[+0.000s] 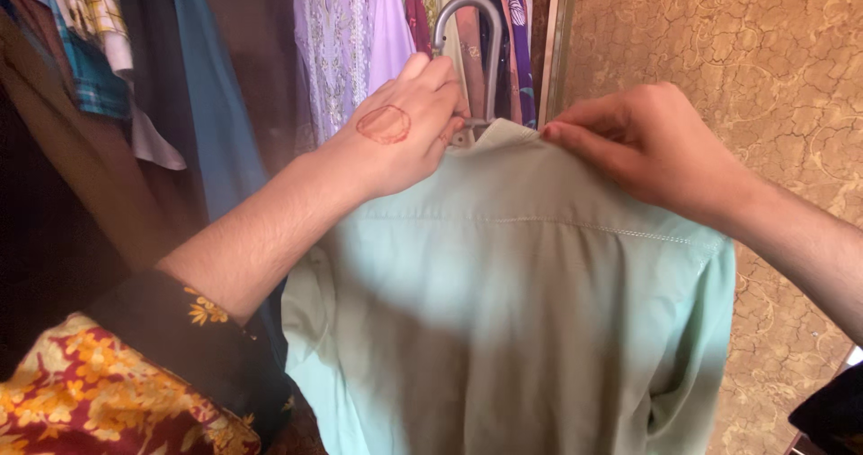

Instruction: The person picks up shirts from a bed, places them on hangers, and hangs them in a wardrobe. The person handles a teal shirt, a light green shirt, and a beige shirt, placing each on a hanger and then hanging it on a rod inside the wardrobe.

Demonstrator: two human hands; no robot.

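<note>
At collar | left hand fingers grip hanger | right hand fingers pinch shirt

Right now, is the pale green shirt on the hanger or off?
On. The pale green shirt hangs spread from the grey hanger; left hand and right hand grip its collar.

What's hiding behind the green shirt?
Behind the green shirt hang other clothes, purple and patterned ones, and a grey hanger hook pokes up above its collar. The rest of the hanger is covered by the shirt and the left hand, so it can't be seen.
</note>
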